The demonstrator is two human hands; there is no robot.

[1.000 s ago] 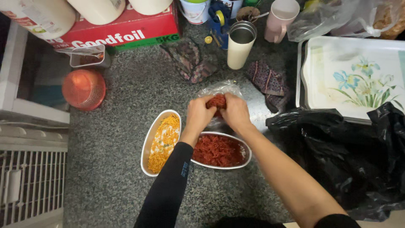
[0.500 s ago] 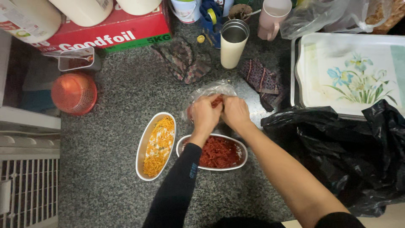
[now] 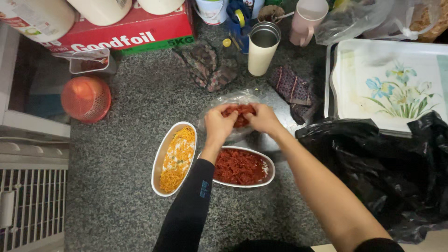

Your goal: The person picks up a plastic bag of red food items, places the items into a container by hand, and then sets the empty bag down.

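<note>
At centre frame, the left hand (image 3: 220, 125) and right hand (image 3: 264, 118) together grasp a clump of red shredded food (image 3: 239, 114) directly above the white oval dish (image 3: 267, 170) on the desk (image 3: 130, 107).

Landmark: white oval dish of red shredded food (image 3: 242, 167).

Just left, touching: white oval dish of yellow shredded food (image 3: 174, 157). Far left past it: bare speckled grey counter (image 3: 121, 154), open passage. Right: crumpled black plastic bag (image 3: 382, 168) blocks. Beyond: cream metal cup (image 3: 262, 48), dark patterned cloths (image 3: 205, 67), crowded. Near side: bare counter.
</note>
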